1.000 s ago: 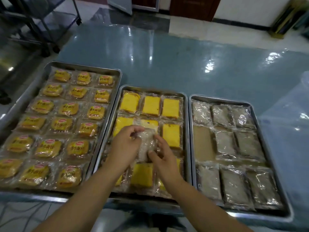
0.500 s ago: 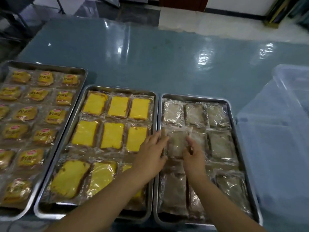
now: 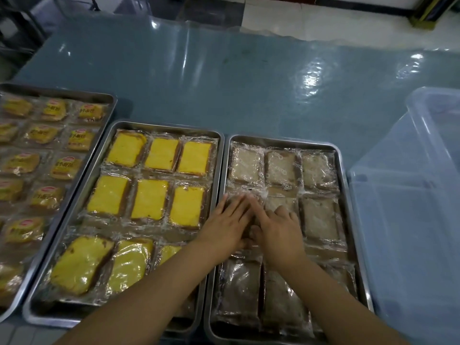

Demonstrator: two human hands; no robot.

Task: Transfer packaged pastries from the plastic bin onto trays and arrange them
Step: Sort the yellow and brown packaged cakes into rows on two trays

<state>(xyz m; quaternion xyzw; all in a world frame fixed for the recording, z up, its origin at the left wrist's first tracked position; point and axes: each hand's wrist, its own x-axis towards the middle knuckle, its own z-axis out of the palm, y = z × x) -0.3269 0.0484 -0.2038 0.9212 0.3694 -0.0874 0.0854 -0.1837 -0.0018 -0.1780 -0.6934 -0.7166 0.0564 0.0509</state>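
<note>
Three metal trays lie side by side on the blue table. The right tray (image 3: 348, 195) holds several pale brown wrapped pastries. My left hand (image 3: 227, 224) and my right hand (image 3: 280, 231) lie flat, fingers spread, on a clear-wrapped pale pastry (image 3: 240, 196) in the left slot of that tray's middle row, pressing it down. The hands cover most of it. The middle tray (image 3: 171, 127) holds several yellow wrapped cakes. A translucent plastic bin (image 3: 410, 220) stands to the right of the trays, and I see no pastry in it.
The left tray (image 3: 109, 100) is filled with several small labelled yellow pastries. The blue table surface (image 3: 224, 78) stretches beyond the trays. Dark metal frame legs (image 3: 15, 23) stand on the floor at the far left.
Both hands carried the pale pastry from above the middle tray rightward to the right tray and lowered it into the middle row. The fingers went from pinching it to lying flat on it.
</note>
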